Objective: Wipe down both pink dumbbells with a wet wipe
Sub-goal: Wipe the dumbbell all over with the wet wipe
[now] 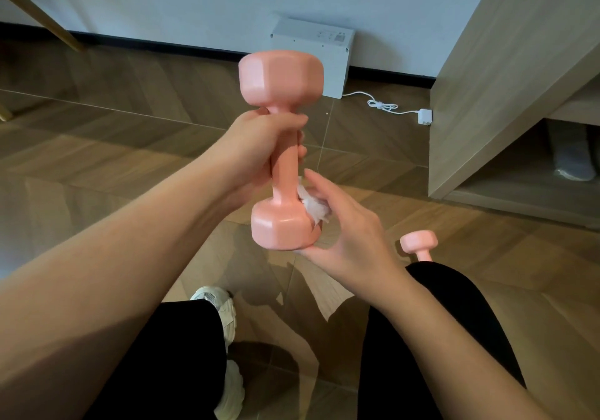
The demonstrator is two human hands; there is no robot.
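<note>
Item 1: pink dumbbell [285,166], held upright in mid-air at scene centre, above the wood-pattern floor [130,147].
- Left hand [256,150]: fingers clenched round the upper part of the handle, just below the far head.
- Right hand [350,225]: holds a bunched white wet wipe [313,207] against the right side of the near head and the base of the handle. Its thumb is under that head, and one finger is raised beside the handle.

Item 2: second pink dumbbell [418,242], low at the near right. One head and a short stretch of handle show; the rest is hidden behind the person's right knee.

Surroundings:
- White box unit [311,53] against the far wall.
- White cable [383,105] running right from the unit to a plug block [425,117].
- Wooden cabinet [506,79] at the right.
- White shoe [224,315] at the near centre.
</note>
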